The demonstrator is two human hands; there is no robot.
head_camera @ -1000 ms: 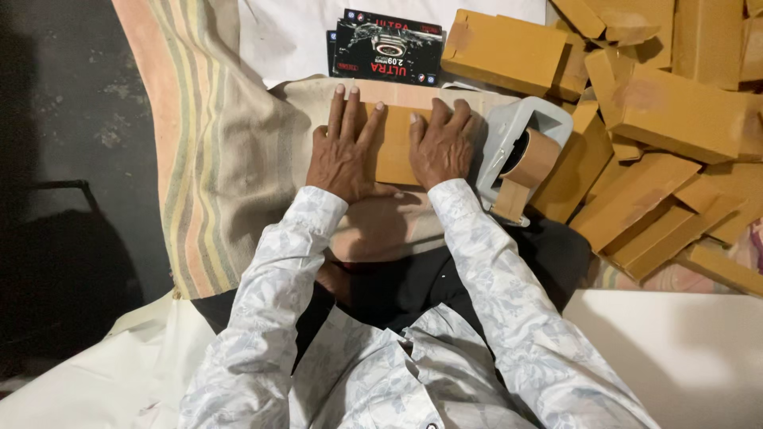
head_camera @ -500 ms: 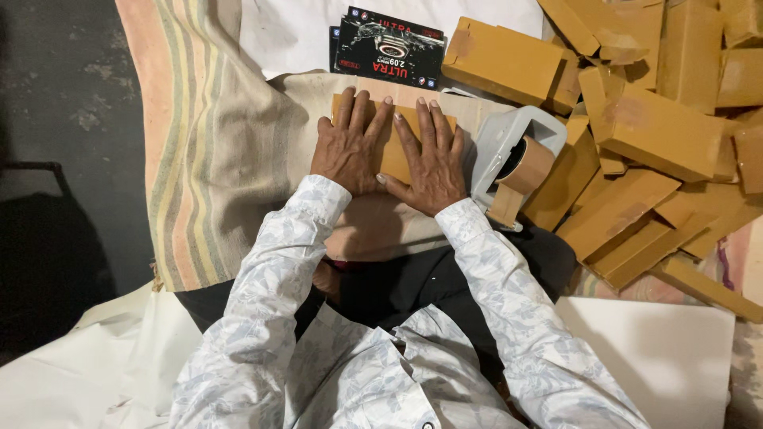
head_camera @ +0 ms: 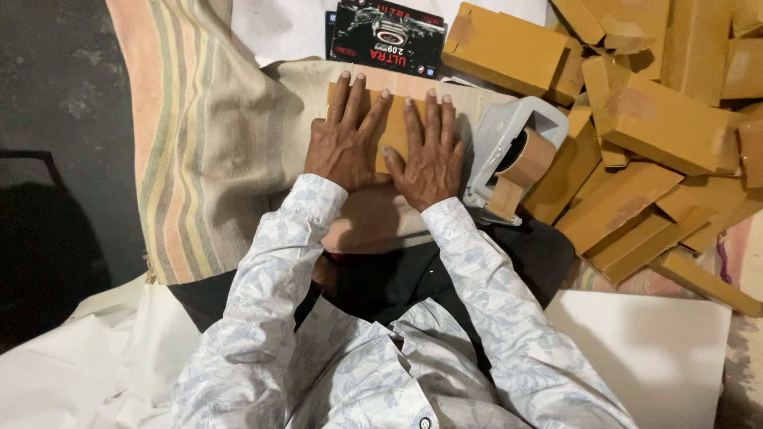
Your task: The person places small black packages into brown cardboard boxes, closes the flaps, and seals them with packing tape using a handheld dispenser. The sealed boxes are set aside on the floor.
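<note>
1. The left hand [head_camera: 343,141] lies flat, fingers spread and gripping nothing, on the flat tan cardboard-wrapped packet [head_camera: 391,127], which rests on a pale board across the person's lap.
2. The packet looks light, stiff and boxy, with paper-smooth faces likely to slip; judged from its shape, the long edges offer the surest hold.
3. The right hand [head_camera: 431,152] presses beside the left one, fingers likewise extended and holding nothing.
4. The grey tape dispenser with a brown roll [head_camera: 517,151] sits just right of the packet.
5. Both hands hide most of the packet's top; its near edge cannot be made out, and the heap of similar tan packets [head_camera: 636,119] is cut off at the right.
</note>
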